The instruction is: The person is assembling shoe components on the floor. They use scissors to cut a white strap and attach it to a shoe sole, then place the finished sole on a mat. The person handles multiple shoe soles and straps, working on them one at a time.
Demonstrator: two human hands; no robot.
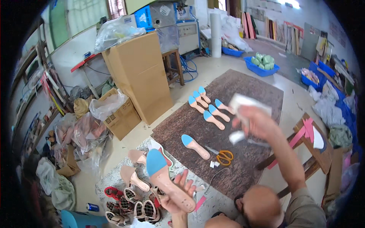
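My left hand point(175, 203) holds up a shoe insole point(169, 182), beige at the heel and light blue at the forefoot, with fingers behind it. Over the mat's right side, my right hand point(253, 121) is closed on a white sheet-like piece point(249, 102), blurred by motion; paper or cloth, I cannot tell. A small white piece point(236, 137) shows just below that hand. On the mat between my hands lie another insole point(195, 146), orange-handled scissors point(222, 155) and small white scraps point(214, 164). Several more blue-tipped insoles point(213, 119) lie beyond.
Sandals point(146, 211) and beige insoles point(133, 178) crowd the speckled board at lower left. A dark brown mat point(175, 127) covers the floor ahead. A wooden stool point(317, 152) with pink strips stands right. Tall cardboard boxes point(138, 72) and a blue basket point(262, 71) are farther off.
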